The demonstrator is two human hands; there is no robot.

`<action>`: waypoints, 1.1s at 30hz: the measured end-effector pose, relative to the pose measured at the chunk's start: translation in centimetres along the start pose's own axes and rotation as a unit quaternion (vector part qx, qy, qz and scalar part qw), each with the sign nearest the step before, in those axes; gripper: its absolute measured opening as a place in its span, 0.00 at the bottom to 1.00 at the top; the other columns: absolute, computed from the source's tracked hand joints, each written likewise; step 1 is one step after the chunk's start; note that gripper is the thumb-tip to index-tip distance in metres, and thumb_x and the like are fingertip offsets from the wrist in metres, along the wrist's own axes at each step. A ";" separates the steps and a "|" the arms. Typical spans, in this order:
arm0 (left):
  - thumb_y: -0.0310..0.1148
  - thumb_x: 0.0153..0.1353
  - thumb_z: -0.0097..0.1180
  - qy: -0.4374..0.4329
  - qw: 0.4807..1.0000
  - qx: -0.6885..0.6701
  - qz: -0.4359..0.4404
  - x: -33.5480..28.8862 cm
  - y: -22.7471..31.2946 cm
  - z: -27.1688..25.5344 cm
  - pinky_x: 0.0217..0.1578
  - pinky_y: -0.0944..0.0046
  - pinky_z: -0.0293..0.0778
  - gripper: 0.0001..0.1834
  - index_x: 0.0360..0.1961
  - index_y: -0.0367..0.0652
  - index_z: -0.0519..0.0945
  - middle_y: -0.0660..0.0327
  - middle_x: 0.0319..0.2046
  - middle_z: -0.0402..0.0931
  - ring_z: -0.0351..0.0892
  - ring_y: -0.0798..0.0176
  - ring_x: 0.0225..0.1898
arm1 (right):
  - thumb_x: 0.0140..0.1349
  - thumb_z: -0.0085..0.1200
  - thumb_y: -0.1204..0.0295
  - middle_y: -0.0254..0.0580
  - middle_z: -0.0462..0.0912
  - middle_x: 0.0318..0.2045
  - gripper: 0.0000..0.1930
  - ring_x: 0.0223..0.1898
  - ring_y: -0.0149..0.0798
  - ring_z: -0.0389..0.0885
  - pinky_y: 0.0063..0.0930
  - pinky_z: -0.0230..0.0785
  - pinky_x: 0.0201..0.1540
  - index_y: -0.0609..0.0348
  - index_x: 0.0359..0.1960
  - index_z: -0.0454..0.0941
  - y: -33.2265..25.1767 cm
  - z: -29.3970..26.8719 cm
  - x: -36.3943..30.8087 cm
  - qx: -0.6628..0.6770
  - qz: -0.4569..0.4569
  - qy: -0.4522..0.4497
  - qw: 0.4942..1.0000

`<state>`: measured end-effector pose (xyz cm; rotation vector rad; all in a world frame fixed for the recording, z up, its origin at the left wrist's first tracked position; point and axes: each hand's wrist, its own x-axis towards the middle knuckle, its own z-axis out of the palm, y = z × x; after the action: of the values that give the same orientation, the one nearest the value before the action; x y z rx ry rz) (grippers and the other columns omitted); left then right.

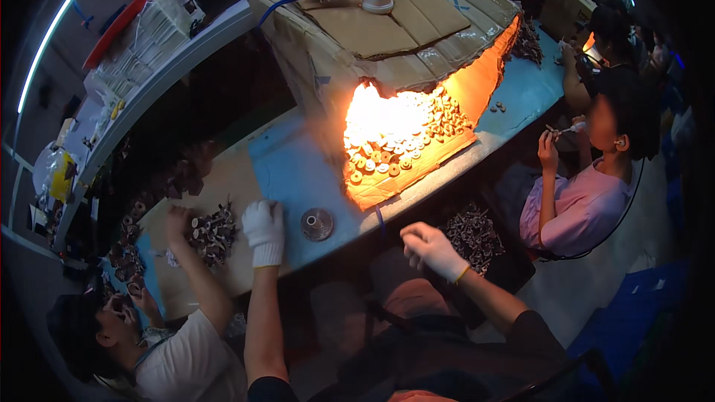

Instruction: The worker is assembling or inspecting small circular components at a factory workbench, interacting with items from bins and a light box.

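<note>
My left hand (264,231) wears a white glove and rests on the blue table top (287,171), its fingers curled down. I cannot tell whether it holds anything. Just left of it lies a pile of small dark metal parts (212,232). A round metal disc (317,224) sits on the table just right of it. My right hand (430,248), also gloved, hovers below the table's front edge with its fingers loosely apart and nothing visible in it. A bin of dark parts (473,234) is beside it.
A co-worker in a white shirt at lower left has a hand (177,217) on the same pile. A cardboard hood (387,22) covers a brightly lit tray of small round parts (406,141). A person in a pink shirt (577,208) sits at right.
</note>
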<state>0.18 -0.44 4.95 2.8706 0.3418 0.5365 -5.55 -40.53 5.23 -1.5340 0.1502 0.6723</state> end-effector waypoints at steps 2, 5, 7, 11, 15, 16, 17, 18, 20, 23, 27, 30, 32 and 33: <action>0.40 0.68 0.67 0.023 0.988 -0.126 -0.086 0.0 0.7 0.9 0.55 0.46 0.74 0.14 0.36 0.38 0.83 0.48 0.43 0.85 0.83 0.43 0.49 | 0.79 0.53 0.64 0.38 0.83 0.34 0.18 0.27 0.27 0.82 0.23 0.74 0.26 0.62 0.61 0.77 -3.4 -0.6 1.3 -0.025 -0.067 0.014 0.997; 0.40 0.69 0.65 0.115 0.983 -0.140 -0.010 -0.1 -2.8 4.1 0.63 0.45 0.70 0.14 0.43 0.40 0.85 0.51 0.47 0.85 0.81 0.43 0.55 | 0.79 0.53 0.66 0.34 0.82 0.31 0.14 0.25 0.24 0.80 0.20 0.74 0.25 0.62 0.58 0.79 -7.3 -1.2 4.2 -0.073 -0.136 0.041 0.987; 0.40 0.70 0.62 0.159 0.985 -0.067 0.011 -0.4 -3.9 5.8 0.68 0.43 0.66 0.17 0.51 0.40 0.84 0.49 0.54 0.83 0.78 0.42 0.61 | 0.78 0.55 0.68 0.33 0.83 0.31 0.13 0.26 0.23 0.80 0.20 0.74 0.27 0.62 0.56 0.81 -9.5 -1.4 6.4 -0.099 -0.200 0.070 0.972; 0.40 0.72 0.58 0.160 0.987 -0.028 0.006 0.2 -0.7 5.7 0.75 0.39 0.58 0.23 0.64 0.40 0.80 0.49 0.65 0.77 0.70 0.40 0.70 | 0.73 0.63 0.67 0.42 0.89 0.32 0.12 0.31 0.32 0.86 0.28 0.79 0.37 0.60 0.52 0.87 -12.7 -2.7 14.2 -0.276 -0.386 0.187 0.860; 0.40 0.71 0.57 0.046 0.997 0.055 0.008 0.7 -0.8 5.1 0.74 0.38 0.60 0.23 0.63 0.41 0.80 0.49 0.67 0.75 0.68 0.41 0.71 | 0.66 0.65 0.67 0.47 0.88 0.31 0.09 0.36 0.49 0.90 0.40 0.82 0.45 0.56 0.43 0.89 -14.6 -3.0 21.9 -0.637 -0.341 0.188 0.665; 0.40 0.71 0.57 0.050 0.997 0.053 0.014 0.6 -1.0 5.2 0.73 0.38 0.60 0.23 0.63 0.41 0.80 0.49 0.66 0.75 0.69 0.41 0.71 | 0.66 0.65 0.67 0.47 0.88 0.31 0.09 0.36 0.49 0.89 0.40 0.82 0.44 0.56 0.43 0.88 -14.5 -3.0 23.0 -0.661 -0.334 0.162 0.653; 0.40 0.70 0.57 0.053 0.997 0.050 0.020 0.5 -1.1 5.4 0.73 0.39 0.61 0.23 0.62 0.41 0.80 0.49 0.66 0.76 0.70 0.41 0.70 | 0.66 0.65 0.67 0.47 0.88 0.31 0.09 0.36 0.49 0.89 0.39 0.82 0.44 0.56 0.43 0.88 -14.4 -3.1 24.0 -0.651 -0.337 0.160 0.661; 0.40 0.70 0.57 0.061 0.997 0.051 0.018 0.3 -1.5 5.5 0.73 0.39 0.61 0.23 0.62 0.41 0.80 0.50 0.65 0.76 0.70 0.42 0.69 | 0.66 0.65 0.68 0.47 0.88 0.31 0.09 0.36 0.48 0.89 0.39 0.82 0.43 0.57 0.43 0.88 -14.4 -2.7 24.8 -0.632 -0.351 0.174 0.669; 0.40 0.70 0.57 0.075 0.996 0.052 0.016 0.1 -1.9 5.7 0.72 0.39 0.62 0.22 0.61 0.41 0.81 0.50 0.64 0.77 0.72 0.42 0.68 | 0.66 0.64 0.68 0.47 0.88 0.31 0.09 0.36 0.47 0.89 0.38 0.82 0.42 0.57 0.43 0.87 -14.5 -1.8 26.3 -0.589 -0.376 0.206 0.685; 0.39 0.70 0.57 0.081 0.995 0.054 0.025 0.2 -1.7 5.6 0.71 0.40 0.63 0.21 0.60 0.41 0.81 0.50 0.63 0.78 0.73 0.42 0.66 | 0.66 0.63 0.69 0.46 0.88 0.31 0.08 0.35 0.46 0.89 0.37 0.81 0.40 0.58 0.43 0.86 -14.5 -1.1 27.7 -0.558 -0.394 0.245 0.688; 0.38 0.69 0.58 0.086 0.995 0.045 0.034 0.5 -1.3 5.5 0.70 0.40 0.64 0.21 0.59 0.41 0.81 0.50 0.63 0.79 0.73 0.42 0.66 | 0.67 0.62 0.70 0.46 0.88 0.32 0.08 0.35 0.44 0.88 0.35 0.81 0.38 0.59 0.43 0.85 -14.5 -1.9 28.1 -0.552 -0.394 0.261 0.687; 0.38 0.69 0.58 0.089 0.995 0.039 0.035 0.9 -0.9 5.7 0.70 0.41 0.64 0.21 0.59 0.40 0.81 0.50 0.62 0.79 0.74 0.42 0.66 | 0.67 0.62 0.71 0.45 0.87 0.32 0.08 0.34 0.43 0.88 0.34 0.80 0.37 0.60 0.43 0.84 -14.6 -3.5 27.5 -0.556 -0.394 0.267 0.682; 0.38 0.69 0.58 0.085 0.995 0.040 0.026 0.8 -1.0 5.6 0.70 0.41 0.64 0.21 0.59 0.40 0.82 0.50 0.62 0.79 0.74 0.43 0.65 | 0.67 0.61 0.71 0.45 0.87 0.32 0.08 0.34 0.42 0.87 0.34 0.80 0.35 0.61 0.43 0.83 -14.7 -4.1 26.4 -0.533 -0.434 0.302 0.661; 0.38 0.69 0.59 0.085 0.995 0.031 0.033 1.1 -0.9 5.7 0.70 0.42 0.64 0.21 0.58 0.40 0.82 0.50 0.62 0.79 0.74 0.43 0.65 | 0.67 0.61 0.71 0.45 0.87 0.32 0.08 0.34 0.42 0.87 0.33 0.80 0.35 0.61 0.43 0.83 -14.8 -4.8 25.7 -0.494 -0.477 0.334 0.646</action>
<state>3.21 -0.19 -0.13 2.9110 0.2962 0.7987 24.03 -35.66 5.03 -2.4956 -0.5689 -0.8867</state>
